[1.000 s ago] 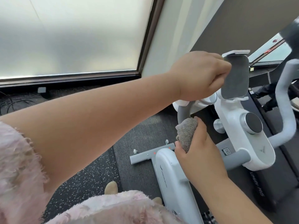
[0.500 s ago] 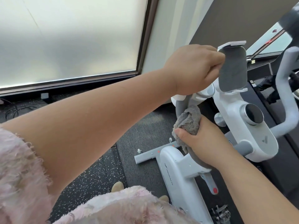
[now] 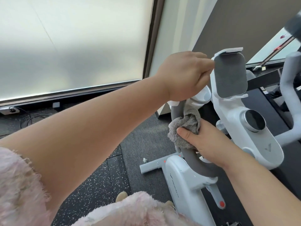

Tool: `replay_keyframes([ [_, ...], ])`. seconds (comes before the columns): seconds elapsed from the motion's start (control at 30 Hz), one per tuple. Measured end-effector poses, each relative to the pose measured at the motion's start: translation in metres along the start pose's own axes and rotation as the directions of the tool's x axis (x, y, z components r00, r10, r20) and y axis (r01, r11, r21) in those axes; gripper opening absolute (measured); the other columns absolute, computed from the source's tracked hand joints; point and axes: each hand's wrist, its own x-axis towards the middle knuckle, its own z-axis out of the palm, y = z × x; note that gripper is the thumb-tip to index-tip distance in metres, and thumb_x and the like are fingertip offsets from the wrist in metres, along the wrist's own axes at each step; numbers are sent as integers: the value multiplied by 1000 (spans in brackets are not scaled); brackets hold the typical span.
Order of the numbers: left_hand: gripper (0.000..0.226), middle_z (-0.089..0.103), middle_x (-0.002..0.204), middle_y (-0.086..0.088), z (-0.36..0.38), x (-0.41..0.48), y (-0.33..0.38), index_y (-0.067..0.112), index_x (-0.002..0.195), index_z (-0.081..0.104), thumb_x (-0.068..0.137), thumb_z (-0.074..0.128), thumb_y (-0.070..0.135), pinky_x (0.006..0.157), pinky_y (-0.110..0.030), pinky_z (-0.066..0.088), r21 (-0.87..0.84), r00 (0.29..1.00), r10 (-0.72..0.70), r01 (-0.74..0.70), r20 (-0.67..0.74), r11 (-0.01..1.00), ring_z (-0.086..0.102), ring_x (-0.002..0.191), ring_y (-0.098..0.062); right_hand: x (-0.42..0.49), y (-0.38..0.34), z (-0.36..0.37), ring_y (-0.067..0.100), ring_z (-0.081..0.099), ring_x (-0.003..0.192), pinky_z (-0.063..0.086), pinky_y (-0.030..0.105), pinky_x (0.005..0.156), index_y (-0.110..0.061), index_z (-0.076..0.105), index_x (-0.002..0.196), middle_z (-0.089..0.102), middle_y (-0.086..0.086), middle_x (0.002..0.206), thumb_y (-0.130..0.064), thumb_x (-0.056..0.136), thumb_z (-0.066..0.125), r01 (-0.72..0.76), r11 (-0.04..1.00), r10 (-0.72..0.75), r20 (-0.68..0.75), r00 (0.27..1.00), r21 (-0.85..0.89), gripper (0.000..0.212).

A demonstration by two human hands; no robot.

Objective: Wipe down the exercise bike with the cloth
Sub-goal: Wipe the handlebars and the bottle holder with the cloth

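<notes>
Slippage risk: right hand [image 3: 210, 144] fingers clamp fluffy grey cloth [image 3: 187, 123] round grey curved handlebar tube [image 3: 190, 159]; loose fabric beyond the thumb may snag. Left hand [image 3: 184, 75] fingers curl, grasp hidden.

Floor [image 3: 146, 137] left of handlebar [image 3: 189, 158] lies open; phone cradle [image 3: 229, 75] blocks right.

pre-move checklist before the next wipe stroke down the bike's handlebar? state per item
1. Cloth held in right hand: ok, gripped under the thumb.
2. Cloth in contact with the grey handlebar: ok, bunched round it.
3. Left hand steadying the bar's top: ok, curled round it.
4. Path down the bar: ok, bare tube below the cloth.
5. Phone holder already wiped: cannot tell.
6. Cloth damp: cannot tell.
</notes>
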Motion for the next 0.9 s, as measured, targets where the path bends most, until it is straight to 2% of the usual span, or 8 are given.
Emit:
replay_keyframes([
  [0.17,32,64,84,1,1,2,1,12,88,66,97,39,28,68,-35,43,96,1000,-28,29,-10,995,55,79,-26,16,-11,6,-6,70,87,48,8,73,-24,70,103,76,-18,94,-25,94,71,130,962,-69,-246,967,242,9],
  [0.3,30,66,92,-3,2,0,7,12,97,68,99,42,27,69,-45,50,181,996,-77,85,-51,980,56,83,-29,3,3,2,4,71,100,52,24,89,-26,68,110,77,-11,103,-21,97,67,121,925,-78,-132,988,361,14],
  [0.4,35,67,110,-7,7,-10,17,9,116,66,103,38,27,89,-46,49,99,955,-270,282,-120,954,59,97,-30,-13,15,-15,2,68,107,50,28,98,-33,63,118,74,-15,109,-19,100,63,176,923,-175,-34,984,342,23],
  [0.5,43,62,127,-1,25,-48,47,17,137,51,104,33,38,103,-46,47,-308,651,-736,672,-187,673,58,117,-21,-20,19,-28,3,65,113,50,26,101,-34,55,126,72,-12,115,-21,101,60,300,889,-302,-50,952,345,29],
  [0.6,55,46,148,6,51,-88,85,32,150,34,101,30,56,116,-49,41,-465,374,-916,790,-149,398,49,136,-16,-10,14,-40,4,58,124,46,31,109,-29,49,139,65,-9,128,-30,99,56,426,846,-415,-104,904,322,41],
  [0.73,60,18,166,15,74,-101,141,36,163,10,109,35,41,127,-36,22,-420,311,-950,858,-37,297,22,151,-3,6,1,-61,-4,50,130,38,14,106,-33,17,158,52,-26,138,-24,97,50,550,809,-539,-110,835,209,71],
  [0.8,60,22,165,15,84,-99,159,33,164,13,111,40,29,123,-29,23,-400,272,-962,878,-37,263,25,149,-2,18,-4,-71,5,39,142,32,22,115,-32,12,161,43,-14,153,-24,98,46,577,817,-573,-98,814,11,72],
  [0.9,57,41,153,9,89,-94,164,31,160,26,106,47,31,116,-35,38,-412,151,-986,896,-66,165,42,140,-13,41,-9,-75,20,4,156,11,40,123,-28,-4,161,15,1,168,-32,100,43,503,815,-488,127,864,-288,77],
])
